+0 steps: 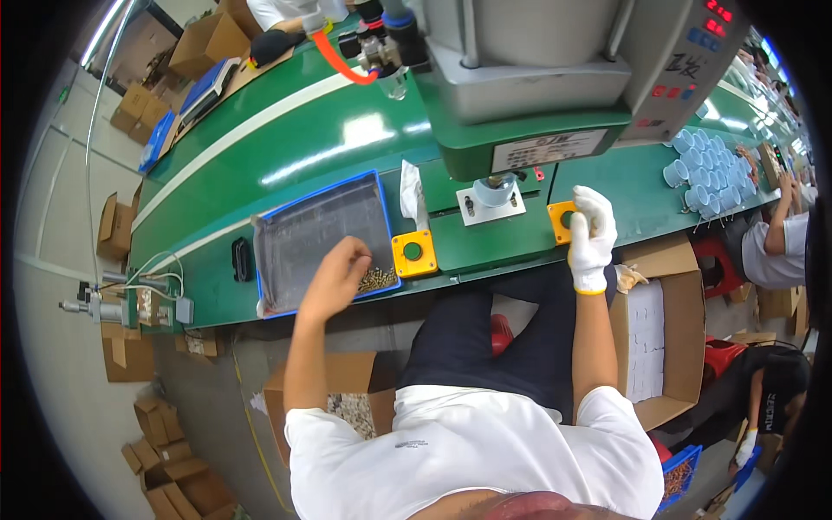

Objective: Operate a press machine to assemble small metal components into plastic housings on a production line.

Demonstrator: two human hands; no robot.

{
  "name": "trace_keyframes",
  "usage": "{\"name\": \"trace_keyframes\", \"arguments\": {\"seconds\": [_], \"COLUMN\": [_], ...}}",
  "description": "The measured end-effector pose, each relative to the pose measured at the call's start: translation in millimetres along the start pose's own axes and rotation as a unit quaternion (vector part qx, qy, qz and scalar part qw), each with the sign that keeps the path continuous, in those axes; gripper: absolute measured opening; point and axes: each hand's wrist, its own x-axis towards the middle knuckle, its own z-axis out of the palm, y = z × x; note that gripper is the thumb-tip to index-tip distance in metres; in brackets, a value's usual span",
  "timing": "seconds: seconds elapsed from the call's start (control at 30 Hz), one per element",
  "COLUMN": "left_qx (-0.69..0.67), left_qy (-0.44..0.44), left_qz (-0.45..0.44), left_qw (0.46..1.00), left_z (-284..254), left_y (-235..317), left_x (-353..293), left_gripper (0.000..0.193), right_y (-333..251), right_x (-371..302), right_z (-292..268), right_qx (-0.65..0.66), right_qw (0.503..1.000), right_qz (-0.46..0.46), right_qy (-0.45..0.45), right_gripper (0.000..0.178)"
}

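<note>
My bare left hand [340, 276] is over the near right corner of a blue-rimmed tray [384, 201]. Its fingers are curled together beside a small heap of brass-coloured metal pieces [378, 279]; whatever they hold is too small to make out. In a white glove, my right hand [593, 232] is raised with bent fingers by a yellow button box [562, 222], partly covering it. The inside of that hand is hidden. Between my hands, a light-blue cup [493, 191] sits under the press head on a metal plate [490, 211]. Another yellow box with a green button [415, 253] stands right of the tray.
The large press [529, 87] overhangs the green bench. Many light-blue cups [715, 173] are piled at the right. A white plastic bag [412, 195] lies beside the tray. Open cardboard boxes [685, 338] flank my legs. Other people work at the right and far side.
</note>
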Motion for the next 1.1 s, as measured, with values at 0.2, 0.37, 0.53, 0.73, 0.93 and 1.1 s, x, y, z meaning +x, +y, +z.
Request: {"name": "trace_keyframes", "arguments": {"seconds": [0.2, 0.37, 0.53, 0.73, 0.93, 1.1], "left_qx": [-0.041, -0.039, -0.001, 0.054, 0.034, 0.040], "left_qy": [0.090, 0.136, 0.144, 0.136, 0.137, 0.157], "left_qz": [0.126, 0.089, 0.105, 0.076, 0.101, 0.115], "left_qw": [0.987, 0.986, 0.984, 0.986, 0.985, 0.980], "left_z": [64.9, 96.9, 102.3, 94.7, 99.9, 99.6], "left_y": [43.9, 47.1, 49.2, 58.1, 51.1, 43.3], "left_x": [43.5, 70.2, 70.9, 71.0, 74.7, 68.5], "left_gripper": [0.008, 0.009, 0.007, 0.005, 0.006, 0.007], "right_y": [-87.9, -109.5, -108.6, -86.5, -88.1, -82.8], "right_x": [19.3, 46.7, 74.2, 75.6, 69.2, 77.1], "right_z": [70.9, 101.4, 87.9, 73.1, 95.5, 59.7], "right_qx": [-0.026, 0.056, -0.062, -0.028, 0.052, -0.104], "right_qw": [0.993, 0.971, 0.987, 0.992, 0.985, 0.991], "right_qz": [0.091, 0.204, 0.013, -0.046, 0.097, -0.064], "right_qy": [-0.064, -0.115, -0.147, -0.113, -0.136, -0.060], "right_gripper": [0.083, 0.079, 0.039, 0.050, 0.055, 0.047]}}
